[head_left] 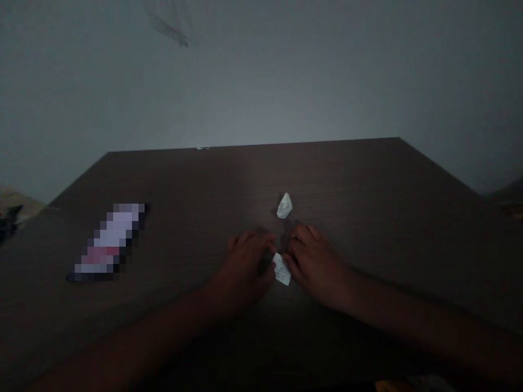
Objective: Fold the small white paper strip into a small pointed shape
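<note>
Here we look down on a dark brown wood-grain table in a dim room, its far edge meeting a plain grey-white wall. The light is low, so colours are muted and the near part of the tabletop falls into shadow.

Both of our forearms reach in from the bottom of the view and meet near the middle of the table. Between them lies a small white folded piece of paper, flat on the wood. Our left hand rests palm down with its fingers curled, the fingertips touching the paper's left edge. Our right hand mirrors it, its fingers bent and pressing at the paper's right edge. So the paper is pinched between the tips of both hands, with only its middle and lower corner showing.

Just beyond the hands, apart from them, stands a second small white folded paper shape, pointed at the top and casting a little shadow.

Well off to the left lies a long flat dark-edged object whose face is pixelated, so we cannot tell what it is. We cannot read any marks on the paper, and the fold itself is too small and dark to make out. At the lower right edge, something orange and pale is cut off by the frame.
</note>
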A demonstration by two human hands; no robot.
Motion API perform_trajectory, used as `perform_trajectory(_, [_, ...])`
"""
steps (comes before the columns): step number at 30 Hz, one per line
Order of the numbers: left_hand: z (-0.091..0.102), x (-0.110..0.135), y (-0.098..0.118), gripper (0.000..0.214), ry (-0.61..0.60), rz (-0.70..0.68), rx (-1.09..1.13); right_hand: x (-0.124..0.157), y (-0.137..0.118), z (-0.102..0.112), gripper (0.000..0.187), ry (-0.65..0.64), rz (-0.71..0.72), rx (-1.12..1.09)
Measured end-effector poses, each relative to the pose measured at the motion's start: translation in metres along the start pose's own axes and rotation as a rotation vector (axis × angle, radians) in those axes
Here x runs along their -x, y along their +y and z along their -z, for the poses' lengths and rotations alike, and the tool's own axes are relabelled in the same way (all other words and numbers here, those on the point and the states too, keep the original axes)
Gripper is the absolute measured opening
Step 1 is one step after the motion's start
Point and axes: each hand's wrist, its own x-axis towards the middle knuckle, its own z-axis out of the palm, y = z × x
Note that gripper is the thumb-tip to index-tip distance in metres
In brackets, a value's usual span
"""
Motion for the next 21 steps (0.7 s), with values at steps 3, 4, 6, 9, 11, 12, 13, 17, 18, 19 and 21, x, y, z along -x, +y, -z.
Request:
perform_trajectory(3, [-0.001,-0.001,0.000,0.050,0.001,0.013,0.017,0.000,-0.001,0.000,0.015,0.002,0.008,0.012])
perform_trajectory(4, [-0.002,0.000,0.000,0.051,0.004,0.014,0.023,0.001,-0.001,0.000,0.016,0.004,0.010,0.017])
perform_trajectory(6, [-0.004,0.000,0.001,0.052,0.009,0.019,0.029,0.001,-0.002,0.000,0.015,0.010,0.006,0.024])
perform_trajectory(9, [-0.005,0.001,0.004,0.047,0.001,0.028,0.008,0.000,-0.003,0.001,0.014,0.009,-0.012,0.018])
perform_trajectory(11, [-0.003,0.001,0.006,0.042,-0.018,0.011,-0.030,-0.001,-0.003,0.002,0.015,0.001,-0.018,-0.011])
perform_trajectory(12, [-0.001,0.001,0.008,0.040,-0.031,-0.015,-0.054,-0.001,-0.002,0.003,0.016,-0.001,-0.021,-0.031])
perform_trajectory(13, [0.001,0.000,0.009,0.037,-0.048,-0.044,-0.079,-0.001,-0.002,0.003,0.017,-0.001,-0.024,-0.052])
perform_trajectory(17, [0.012,0.002,0.014,0.025,-0.102,-0.161,-0.191,-0.001,0.001,0.002,0.020,0.013,-0.037,-0.130])
perform_trajectory(18, [0.014,0.003,0.014,0.024,-0.103,-0.182,-0.221,-0.001,0.002,0.002,0.020,0.018,-0.039,-0.148])
perform_trajectory(19, [0.016,0.004,0.014,0.024,-0.100,-0.199,-0.248,-0.001,0.003,0.001,0.019,0.021,-0.041,-0.164])
perform_trajectory(21, [0.017,0.007,0.015,0.022,-0.071,-0.223,-0.295,-0.001,0.007,0.002,0.018,0.029,-0.042,-0.202])
